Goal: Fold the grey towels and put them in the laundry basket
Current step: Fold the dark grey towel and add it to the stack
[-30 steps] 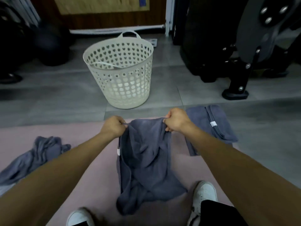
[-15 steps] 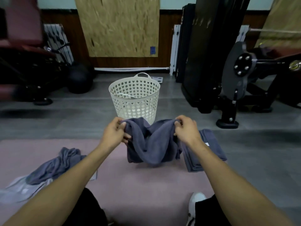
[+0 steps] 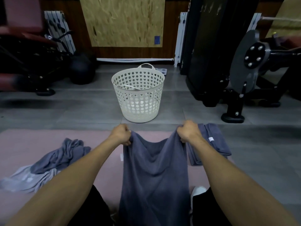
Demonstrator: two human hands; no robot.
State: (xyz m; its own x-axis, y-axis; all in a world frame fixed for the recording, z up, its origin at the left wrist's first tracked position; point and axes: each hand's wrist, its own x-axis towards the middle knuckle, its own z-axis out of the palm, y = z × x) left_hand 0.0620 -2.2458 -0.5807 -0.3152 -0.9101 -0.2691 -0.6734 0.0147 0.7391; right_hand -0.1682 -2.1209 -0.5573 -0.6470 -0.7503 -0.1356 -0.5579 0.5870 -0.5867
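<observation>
A grey towel [image 3: 154,173] hangs spread out between my hands, its lower end dropping toward my legs. My left hand [image 3: 121,134] grips its top left corner and my right hand [image 3: 188,132] grips its top right corner. A folded grey towel [image 3: 213,144] lies on the floor just right of my right hand. A crumpled heap of grey towels [image 3: 48,163] lies on the pink mat [image 3: 32,141] to the left. The white perforated laundry basket [image 3: 138,95] stands on the floor straight ahead, beyond my hands.
Black gym machines [image 3: 236,70] stand at the right, their feet close to the basket. A dark ball [image 3: 81,70] and a red-padded bench [image 3: 24,54] sit at the left. A chipboard panel [image 3: 122,22] leans on the back wall. My white shoe [image 3: 197,191] shows below the towel.
The towel was bunched between my hands half a second ago; now it hangs stretched flat and long. My hands have spread apart, still holding its corners.
</observation>
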